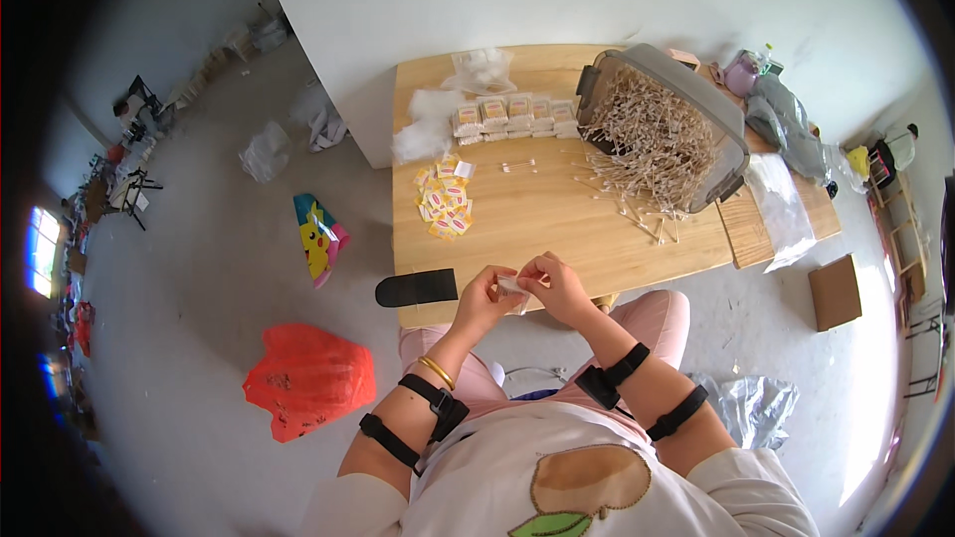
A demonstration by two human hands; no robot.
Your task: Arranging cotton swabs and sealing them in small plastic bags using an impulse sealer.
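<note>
Over the table's near edge, my left hand [483, 300] and my right hand [559, 290] are close together, both closed on a small clear plastic bag [510, 287]. Something whitish shows at the bag, too small to make out. Beyond the hands lie a few loose cotton swabs [518, 167]. A spread of yellow and white printed cards [445, 201] is to their left. Rows of filled cotton swab packs [509, 113] stand farther back. On the right a grey plastic bin [737, 153] lies tipped, with a mass of cotton swabs [652, 129] spilling onto the wood.
The wooden table [567, 219] stands against a white wall. Clear bags [423, 139] lie at its back left, and a black mat [416, 287] overhangs its near left corner. A red plastic bag [310, 378] is on the floor at left, a cardboard box [835, 293] at right.
</note>
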